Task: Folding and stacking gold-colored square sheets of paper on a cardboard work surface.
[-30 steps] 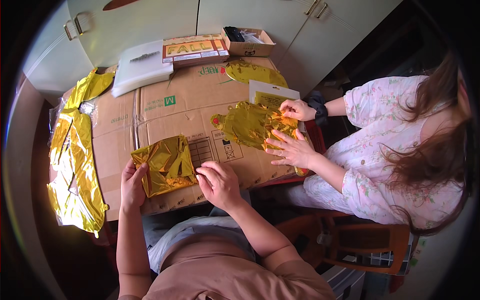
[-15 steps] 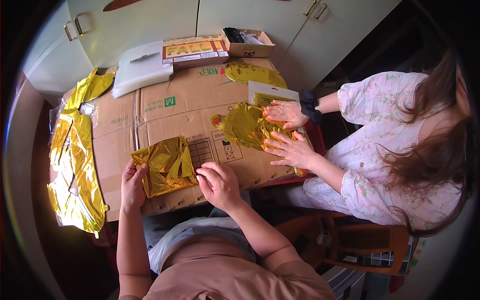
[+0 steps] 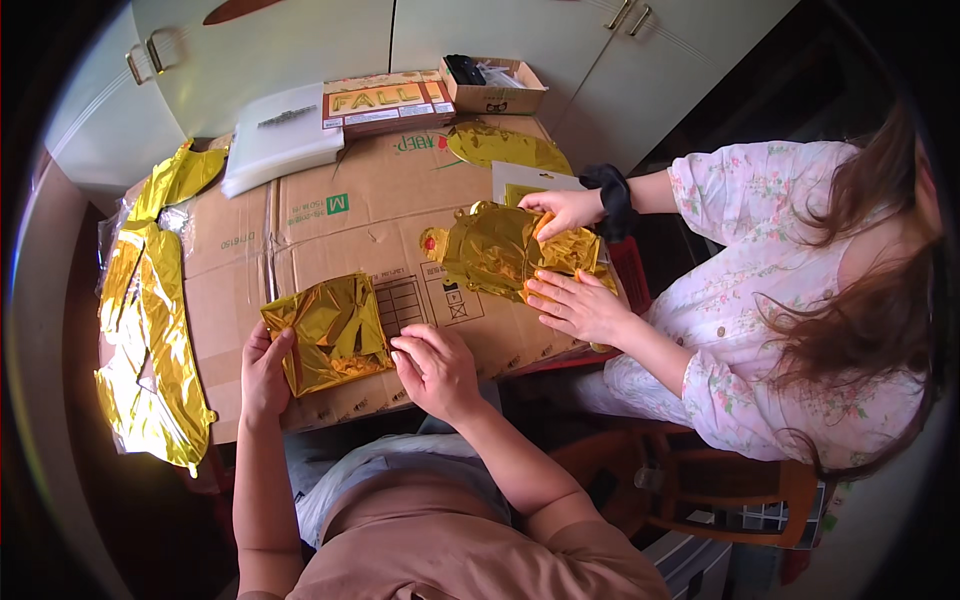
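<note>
Lying at the near edge of the cardboard-covered worktop (image 3: pixel 330 235) in the head view, a square of gold foil (image 3: pixel 327 340) is gripped at its left side by the left hand (image 3: pixel 264 372), thumb on top and fingers hidden beneath, seemingly so that the slippery sheet is steadied. The right hand (image 3: pixel 438 372) is half curled, its fingertips at the foil's right edge; whether anything is pinched there cannot be told. To the right, a shaped gold foil (image 3: pixel 485 250) is pressed flat by another person's nearer hand (image 3: pixel 578 303), while the farther hand (image 3: pixel 568 212) is set on its upper part, probably to smooth it.

Along the left side, a long gold foil (image 3: pixel 150 330) is spread out, perhaps because more room is needed for it. At the back are placed, apparently out of the way, a stack of clear bags (image 3: pixel 285 155), some printed packs (image 3: pixel 390 100) and a small open box (image 3: pixel 497 97). The room is closed off behind by pale cupboard doors (image 3: pixel 290 50); a wooden chair (image 3: pixel 602 470) is seen at lower right.
</note>
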`<state>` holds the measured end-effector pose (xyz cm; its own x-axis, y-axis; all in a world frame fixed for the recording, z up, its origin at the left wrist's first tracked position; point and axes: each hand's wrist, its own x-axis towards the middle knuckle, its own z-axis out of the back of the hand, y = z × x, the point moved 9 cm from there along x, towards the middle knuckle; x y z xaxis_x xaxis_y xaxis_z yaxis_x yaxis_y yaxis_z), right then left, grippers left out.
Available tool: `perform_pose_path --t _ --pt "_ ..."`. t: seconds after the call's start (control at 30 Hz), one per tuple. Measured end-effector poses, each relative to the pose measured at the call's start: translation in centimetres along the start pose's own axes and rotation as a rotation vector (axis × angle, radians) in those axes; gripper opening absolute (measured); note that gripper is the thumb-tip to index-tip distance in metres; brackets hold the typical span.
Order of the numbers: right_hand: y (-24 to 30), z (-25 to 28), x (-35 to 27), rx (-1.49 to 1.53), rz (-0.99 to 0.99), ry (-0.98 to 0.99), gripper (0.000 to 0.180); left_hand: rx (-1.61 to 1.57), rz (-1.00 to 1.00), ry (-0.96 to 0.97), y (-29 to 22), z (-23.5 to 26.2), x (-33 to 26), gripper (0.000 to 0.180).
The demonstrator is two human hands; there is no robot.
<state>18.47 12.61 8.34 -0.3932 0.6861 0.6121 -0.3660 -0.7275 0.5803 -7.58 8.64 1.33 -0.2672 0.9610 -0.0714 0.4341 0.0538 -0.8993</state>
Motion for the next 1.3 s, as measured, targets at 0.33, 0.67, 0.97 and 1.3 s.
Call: perform_pose_path --t 0.33,0.67,0.97,1.3 --pt "-0.5 -0.1 -0.1 0.016 -0.035 -0.005 0.013 0.030 0.016 -0.012 -0.1 -0.1 0.0 0.027" --pt "-0.4 0.0 -0.1 0.004 -0.003 -0.028 0.014 0.002 0.001 -0.005 0.1 -0.3 0.1 0.028" --pt "-0.7 -0.2 -0.3 0.033 -0.009 -0.026 0.015 0.018 0.002 -0.065 0.1 -0.5 0.1 0.024" --pt "-0.3 -0.1 -0.1 0.007 -0.001 -0.001 0.016 0.002 -0.002 -0.001 0.1 -0.3 0.1 0.028"
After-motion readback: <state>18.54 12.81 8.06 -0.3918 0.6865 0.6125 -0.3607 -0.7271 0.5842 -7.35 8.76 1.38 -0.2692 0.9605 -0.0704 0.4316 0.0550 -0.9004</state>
